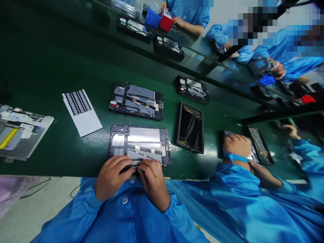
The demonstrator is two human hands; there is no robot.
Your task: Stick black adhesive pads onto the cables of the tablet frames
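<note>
An opened tablet housing [144, 135] lies on the green bench in front of me, its silver inside, black strips and thin wires facing up. At its near edge, my left hand [113, 175] has thumb and fingers pinched together. Close beside it, my right hand [153, 180] is closed too, its fingertips almost meeting the left ones. A small dark piece [135, 167] shows between the fingertips; what it is I cannot make out. My fingers cover part of the housing's near edge.
Behind lies a second opened tablet [138, 101], with a third [193, 88] farther right. A black tray [190, 127] holds small gold-coloured parts. At left are a label sheet [82, 111] and a metal panel [22, 131]. A co-worker's hand [236, 146] works at right.
</note>
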